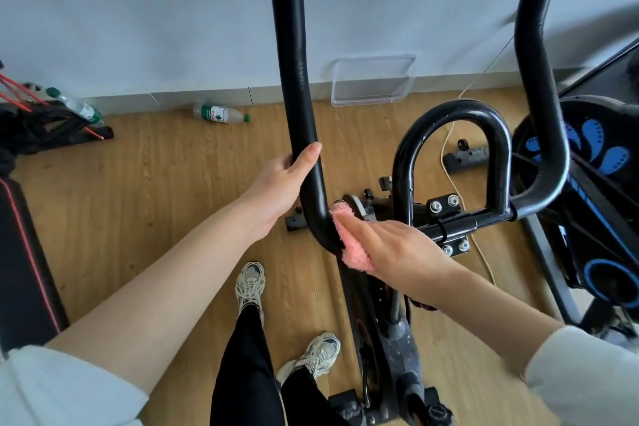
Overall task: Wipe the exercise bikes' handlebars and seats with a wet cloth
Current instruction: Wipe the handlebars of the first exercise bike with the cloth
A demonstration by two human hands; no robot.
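Note:
The exercise bike's black handlebars fill the middle of the head view. Its left handlebar arm rises straight up, and my left hand is wrapped around it just above the lower bend. My right hand presses a pink fluffy cloth against the inside of that bend. The centre loop and the right handlebar arm stand to the right. No seat is in view.
A second bike with a blue-patterned flywheel stands at the right. A black bench lies at the left edge. A plastic bottle and a clear tray lie by the wall. My feet stand on the wooden floor.

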